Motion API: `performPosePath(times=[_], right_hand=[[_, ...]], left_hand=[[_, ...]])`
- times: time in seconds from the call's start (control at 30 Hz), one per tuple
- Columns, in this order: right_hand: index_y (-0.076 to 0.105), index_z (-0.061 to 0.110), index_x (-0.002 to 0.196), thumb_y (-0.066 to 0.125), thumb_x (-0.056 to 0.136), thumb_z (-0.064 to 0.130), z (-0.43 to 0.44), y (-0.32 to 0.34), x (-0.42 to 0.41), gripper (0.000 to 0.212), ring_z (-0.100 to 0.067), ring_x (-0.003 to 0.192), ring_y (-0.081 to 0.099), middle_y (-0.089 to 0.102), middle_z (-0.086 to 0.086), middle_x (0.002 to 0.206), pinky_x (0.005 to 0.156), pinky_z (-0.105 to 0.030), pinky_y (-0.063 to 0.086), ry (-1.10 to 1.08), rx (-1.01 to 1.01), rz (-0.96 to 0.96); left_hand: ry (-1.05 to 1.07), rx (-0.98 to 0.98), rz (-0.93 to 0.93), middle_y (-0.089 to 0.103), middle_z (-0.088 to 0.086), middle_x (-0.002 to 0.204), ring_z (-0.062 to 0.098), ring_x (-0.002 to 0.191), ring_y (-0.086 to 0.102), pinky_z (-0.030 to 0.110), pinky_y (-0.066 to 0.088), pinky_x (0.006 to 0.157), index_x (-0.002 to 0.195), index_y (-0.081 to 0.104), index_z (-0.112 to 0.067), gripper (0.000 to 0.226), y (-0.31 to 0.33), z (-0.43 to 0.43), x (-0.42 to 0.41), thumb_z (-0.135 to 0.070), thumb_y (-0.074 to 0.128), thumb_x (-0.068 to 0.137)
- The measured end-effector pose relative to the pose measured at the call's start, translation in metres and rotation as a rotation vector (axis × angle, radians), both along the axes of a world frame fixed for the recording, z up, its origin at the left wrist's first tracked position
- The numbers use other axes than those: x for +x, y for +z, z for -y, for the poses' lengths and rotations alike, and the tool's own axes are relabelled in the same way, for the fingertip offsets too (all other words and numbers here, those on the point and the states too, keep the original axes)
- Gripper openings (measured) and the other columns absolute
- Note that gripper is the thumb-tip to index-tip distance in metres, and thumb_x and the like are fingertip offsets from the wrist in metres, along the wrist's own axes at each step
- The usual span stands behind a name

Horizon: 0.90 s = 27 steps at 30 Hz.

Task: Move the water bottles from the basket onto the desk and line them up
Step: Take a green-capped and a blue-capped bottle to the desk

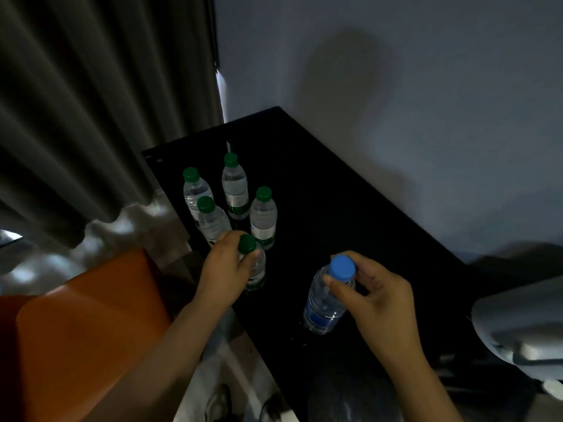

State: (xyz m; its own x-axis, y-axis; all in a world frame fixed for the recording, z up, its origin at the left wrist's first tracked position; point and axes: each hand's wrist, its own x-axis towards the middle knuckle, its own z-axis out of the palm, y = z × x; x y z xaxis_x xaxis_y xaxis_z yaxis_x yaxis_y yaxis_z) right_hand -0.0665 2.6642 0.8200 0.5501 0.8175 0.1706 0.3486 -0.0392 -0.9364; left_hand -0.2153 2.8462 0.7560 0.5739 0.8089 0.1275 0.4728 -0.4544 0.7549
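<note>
Water bottles: six in view, all on the black surface (350, 208), all upright.

Nearest: blue-capped bottle (327, 303), clear, with a blue label band low on the body. The right grip (374, 296) pinches it at the neck just under the cap, thumb on the near-left side, fingers curled round the far side. Its base appears to sit on the surface.

Left of the right grip and a little farther off: the left grip (225, 269), fingers curled round the neck of a green-capped bottle (256, 266). The cap shows above the thumb. This bottle stands close to the surface's left edge. The two held bottles are apart, with bare surface between them.

Beyond the left grip are four more green-capped bottles, none of them held:
- front right bottle (263, 217), just past the left grip's fingertips
- front left bottle (213, 220), partly hidden behind the left grip's knuckles
- back right bottle (234, 190)
- back left bottle (193, 190), overlapped by the front left one

They stand as a loose cluster, two by two, not one straight row.

Below and left of the left grip: orange seat (85, 330). Right of the right grip: a pale grey object (518, 324), which I cannot identify. Farthest off are a grey curtain (91, 102) on the left and a plain wall (396, 86) behind the surface.
</note>
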Motion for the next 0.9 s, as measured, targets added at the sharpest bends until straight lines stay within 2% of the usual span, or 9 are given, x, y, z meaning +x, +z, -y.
performPosePath(times=[0.2,0.27,0.43,0.63,0.8,0.9], right_hand=[[0.064,0.052,0.1,0.073,0.079,0.02,-0.007,-0.007,-0.004,0.04,0.003,0.096,0.065,0.069,0.021,0.099,0.078,-0.008,0.05,-0.016,-0.008,0.04],[0.064,0.053,0.1,0.073,0.079,0.021,-0.008,-0.009,-0.005,0.039,0.003,0.095,0.065,0.069,0.022,0.099,0.078,-0.008,0.05,-0.022,-0.012,0.051],[0.062,0.053,0.102,0.068,0.078,0.039,-0.013,-0.012,-0.008,0.029,0.002,0.096,0.066,0.069,0.021,0.1,0.079,-0.012,0.052,-0.014,-0.026,0.066],[0.061,0.049,0.101,0.07,0.08,0.028,-0.028,-0.022,-0.001,0.03,0.002,0.095,0.065,0.068,0.021,0.099,0.078,-0.011,0.052,0.041,-0.126,0.108],[0.065,0.02,0.112,0.074,0.081,0.022,-0.053,-0.035,0.018,0.032,-0.005,0.089,0.066,0.07,0.006,0.095,0.08,-0.031,0.057,0.088,-0.275,0.241],[0.067,0.015,0.106,0.074,0.081,0.019,-0.074,-0.04,0.028,0.027,-0.013,0.085,0.067,0.07,-0.002,0.09,0.078,-0.039,0.057,0.107,-0.33,0.291]], left_hand=[[-0.035,-0.005,-0.024,0.055,0.009,0.095,0.018,0.086,0.05,0.019,0.032,0.069,0.099,0.058,-0.003,0.016,-0.013,-0.001,0.002,-0.009,0.065,0.086],[-0.034,-0.002,-0.027,0.056,0.01,0.095,0.016,0.085,0.05,0.018,0.033,0.069,0.098,0.058,-0.003,0.015,-0.016,0.001,0.001,-0.009,0.065,0.086],[-0.038,-0.002,-0.056,0.05,0.002,0.095,0.011,0.081,0.048,0.011,0.029,0.065,0.104,0.058,-0.005,0.021,-0.018,0.001,0.005,-0.012,0.065,0.085],[-0.066,0.029,-0.123,0.053,0.009,0.101,0.021,0.085,0.057,0.025,0.041,0.071,0.104,0.057,-0.005,0.023,-0.016,0.001,0.005,-0.018,0.064,0.086],[-0.086,0.065,-0.185,0.054,0.012,0.098,0.026,0.085,0.058,0.032,0.046,0.072,0.103,0.056,-0.004,0.024,-0.013,0.0,0.006,-0.022,0.063,0.088],[-0.083,0.059,-0.186,0.055,0.011,0.097,0.025,0.084,0.059,0.031,0.046,0.072,0.103,0.057,-0.004,0.025,-0.012,-0.001,0.004,-0.023,0.062,0.088]])
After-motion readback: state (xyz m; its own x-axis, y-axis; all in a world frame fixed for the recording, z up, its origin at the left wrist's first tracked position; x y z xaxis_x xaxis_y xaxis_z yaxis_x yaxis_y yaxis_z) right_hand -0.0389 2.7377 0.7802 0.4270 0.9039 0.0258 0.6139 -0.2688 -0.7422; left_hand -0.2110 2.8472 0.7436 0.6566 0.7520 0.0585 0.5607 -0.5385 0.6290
